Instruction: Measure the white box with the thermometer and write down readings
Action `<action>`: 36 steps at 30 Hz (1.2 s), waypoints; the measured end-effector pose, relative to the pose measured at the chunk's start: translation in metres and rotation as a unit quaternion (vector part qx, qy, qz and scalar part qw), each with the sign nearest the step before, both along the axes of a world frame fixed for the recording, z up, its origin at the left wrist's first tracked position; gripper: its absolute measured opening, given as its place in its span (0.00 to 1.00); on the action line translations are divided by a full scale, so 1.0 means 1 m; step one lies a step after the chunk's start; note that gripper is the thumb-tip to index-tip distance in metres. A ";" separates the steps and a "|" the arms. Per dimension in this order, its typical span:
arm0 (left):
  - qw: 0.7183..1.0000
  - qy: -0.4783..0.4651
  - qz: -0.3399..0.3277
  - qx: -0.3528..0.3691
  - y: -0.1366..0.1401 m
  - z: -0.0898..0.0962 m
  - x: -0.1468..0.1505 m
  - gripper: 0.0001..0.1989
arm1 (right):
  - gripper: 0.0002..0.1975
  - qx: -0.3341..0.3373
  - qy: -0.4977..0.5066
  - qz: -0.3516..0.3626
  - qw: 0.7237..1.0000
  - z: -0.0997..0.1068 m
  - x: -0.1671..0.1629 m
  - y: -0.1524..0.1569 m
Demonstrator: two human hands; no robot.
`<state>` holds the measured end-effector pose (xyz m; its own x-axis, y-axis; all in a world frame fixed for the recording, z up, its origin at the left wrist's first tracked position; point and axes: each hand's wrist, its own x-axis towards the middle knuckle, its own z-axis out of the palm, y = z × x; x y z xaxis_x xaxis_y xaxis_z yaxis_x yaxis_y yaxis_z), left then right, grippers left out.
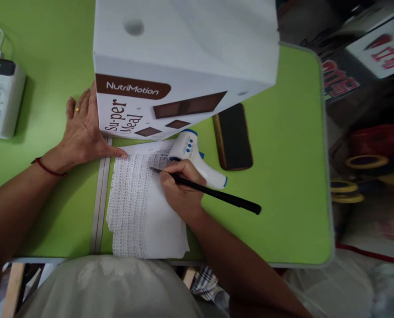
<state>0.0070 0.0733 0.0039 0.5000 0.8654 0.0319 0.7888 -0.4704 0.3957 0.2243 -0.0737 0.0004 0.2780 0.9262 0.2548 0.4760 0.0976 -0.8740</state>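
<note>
My right hand (183, 187) is closed round a black pen (223, 195), its tip at the written part of a paper sheet (163, 225). Rows of small handwriting cover the sheet's left part, while its right part is blank. My left hand (84, 128) lies spread on the table, with the thumb at the sheet's upper left edge and the fingers beside a white NutriMotion box (186, 75). Just above my right hand lies a white and blue infrared thermometer (200, 163), partly hidden by that hand. The box hides some of my left fingers.
A dark phone (235, 139) lies right of the thermometer on the green table (283, 212). At the far left stands a white power bank (1, 97) with a cable plugged in. Rolls of yellow tape (346, 192) and other clutter are beyond the table's right edge.
</note>
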 end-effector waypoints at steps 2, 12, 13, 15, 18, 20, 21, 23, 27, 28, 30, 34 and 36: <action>1.000 -0.016 -0.010 0.007 0.000 -0.002 -0.001 0.75 | 0.06 -0.006 -0.009 0.007 1.000 0.000 0.001 -0.001; 1.000 -0.020 -0.011 0.017 0.001 -0.006 -0.002 0.74 | 0.06 0.015 -0.021 0.029 0.999 -0.004 -0.001 0.001; 1.000 -0.010 -0.009 0.013 0.001 -0.005 -0.002 0.74 | 0.06 0.016 -0.022 0.027 0.999 -0.004 -0.001 0.000; 1.000 0.000 -0.004 0.008 0.001 -0.003 -0.001 0.74 | 0.06 0.008 -0.021 0.027 0.999 -0.004 0.000 0.000; 1.000 0.003 0.002 0.000 0.000 0.000 0.001 0.76 | 0.05 -0.021 -0.020 0.027 0.999 -0.003 0.001 -0.001; 1.000 0.006 0.004 -0.007 0.000 0.001 0.001 0.78 | 0.05 -0.038 -0.022 0.020 0.999 -0.001 0.001 -0.002; 1.000 0.006 0.003 -0.010 0.000 0.001 0.001 0.79 | 0.05 -0.039 -0.022 0.014 0.999 -0.001 0.001 -0.002; 1.000 0.001 0.002 -0.008 0.000 0.001 0.001 0.77 | 0.05 -0.033 -0.021 0.009 0.999 0.000 0.000 -0.001; 1.000 -0.015 0.003 -0.004 0.000 -0.001 0.000 0.77 | 0.05 -0.019 -0.017 0.013 1.000 -0.001 0.000 0.000; 1.000 -0.016 0.006 -0.004 0.000 -0.001 0.000 0.77 | 0.05 -0.022 -0.015 0.010 1.000 -0.001 0.000 0.000; 1.000 -0.021 0.005 -0.002 0.000 -0.002 0.000 0.76 | 0.05 -0.025 -0.015 0.004 1.000 -0.001 0.000 0.000; 0.999 -0.043 -0.010 0.006 0.000 -0.003 -0.002 0.75 | 0.05 -0.025 -0.026 0.003 0.999 -0.001 -0.001 -0.001; 0.999 -0.039 -0.009 0.004 0.000 -0.002 -0.003 0.74 | 0.05 -0.017 -0.024 -0.001 1.000 -0.001 -0.001 -0.001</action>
